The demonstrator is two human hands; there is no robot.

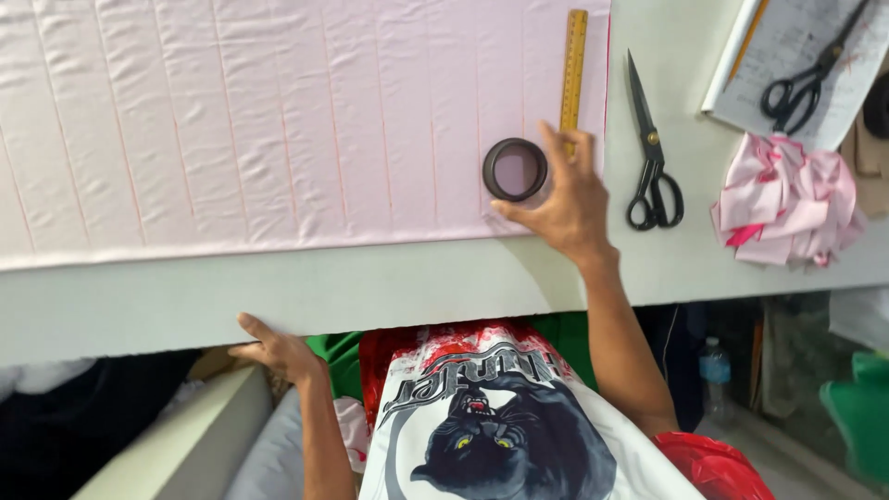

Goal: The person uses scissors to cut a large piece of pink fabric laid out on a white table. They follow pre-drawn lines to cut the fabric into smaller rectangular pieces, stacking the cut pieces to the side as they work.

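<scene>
1. Tape roll, a dark ring, lies flat on the pink cloth near the cloth's right end, just above its lower hem.
2. My right hand rests on the cloth just beside the roll, fingers spread and loose; the thumb tip reaches under the ring and the forefinger stands along its right side. I see it touching or nearly touching the roll, not clamped around it.
3. My left hand is down at the near edge of the white table, thumb up against the edge; I cannot tell whether it grips anything, as the fingers are hidden below.
4. A yellow ruler lies on the cloth straight above the right hand, running away from me, its near end behind my fingers.
5. The cloth is marked with thin reddish lines running across its width, evenly spaced.
6. Black scissors lie on the bare table just right of the cloth, points away from me.
7. Further right sits a crumpled bundle of pink fabric, and beyond it a second pair of scissors on a sheet of paper.
</scene>
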